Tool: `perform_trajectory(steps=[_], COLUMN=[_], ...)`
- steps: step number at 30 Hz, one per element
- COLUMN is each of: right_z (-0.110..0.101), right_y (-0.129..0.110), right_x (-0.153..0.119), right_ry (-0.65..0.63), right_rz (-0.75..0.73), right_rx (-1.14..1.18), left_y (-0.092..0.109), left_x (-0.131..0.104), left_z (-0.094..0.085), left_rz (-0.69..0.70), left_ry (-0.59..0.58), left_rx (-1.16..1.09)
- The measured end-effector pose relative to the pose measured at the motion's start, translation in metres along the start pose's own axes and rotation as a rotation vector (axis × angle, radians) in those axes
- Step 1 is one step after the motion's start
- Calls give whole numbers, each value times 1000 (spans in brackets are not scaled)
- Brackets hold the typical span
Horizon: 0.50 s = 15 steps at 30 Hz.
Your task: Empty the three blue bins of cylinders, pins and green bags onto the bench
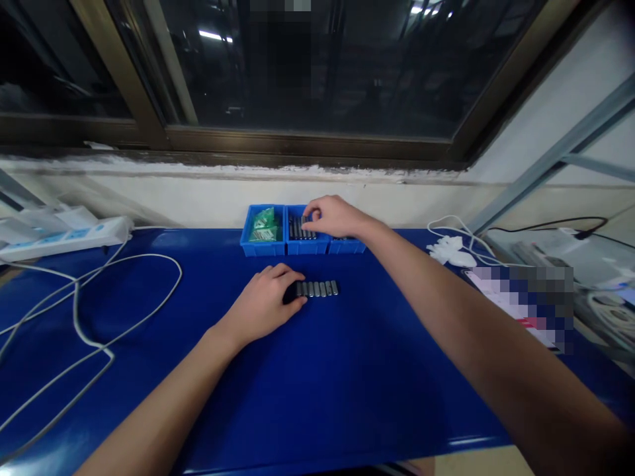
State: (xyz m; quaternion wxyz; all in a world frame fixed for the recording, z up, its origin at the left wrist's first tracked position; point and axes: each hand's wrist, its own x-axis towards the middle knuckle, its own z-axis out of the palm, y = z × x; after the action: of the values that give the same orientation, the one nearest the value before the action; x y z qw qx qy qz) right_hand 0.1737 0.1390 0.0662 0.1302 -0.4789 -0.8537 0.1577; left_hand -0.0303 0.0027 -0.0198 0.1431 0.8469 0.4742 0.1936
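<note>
Several short silvery metal cylinders [322,289] stand side by side in a row on the blue table, dark at the row's left end and right edge. My left hand [268,301] is curled around that left end, thumb at the near side and fingers at the far side. Over the middle blue bin [306,248] reaches my right hand [335,215], its thumb and index finger closed about one of the metal cylinders [297,228] lined up inside. The fingers partly hide that cylinder, and the hand covers much of the right blue bin [347,247].
The left blue bin [262,249] holds green-and-clear packets [264,225]. White cables [106,350] loop from a power strip [69,235] across the left side. Crumpled white material [450,251] and a pixelated sheet [516,307] lie at right. A wall and window stand behind.
</note>
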Motion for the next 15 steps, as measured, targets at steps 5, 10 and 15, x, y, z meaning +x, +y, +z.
perform_trajectory(steps=[5, 10, 15], right_z=[25, 36, 34], right_y=[10, 15, 16], right_x=[52, 63, 59], right_ry=[-73, -78, -61], right_rz=[80, 123, 150], right_rx=[-214, -226, -232], left_y=[2, 3, 3], left_x=[0, 0, 0], left_z=[-2, -2, -2], left_rz=[1, -2, 2], left_ry=[-13, -18, -20], left_rx=[7, 19, 15])
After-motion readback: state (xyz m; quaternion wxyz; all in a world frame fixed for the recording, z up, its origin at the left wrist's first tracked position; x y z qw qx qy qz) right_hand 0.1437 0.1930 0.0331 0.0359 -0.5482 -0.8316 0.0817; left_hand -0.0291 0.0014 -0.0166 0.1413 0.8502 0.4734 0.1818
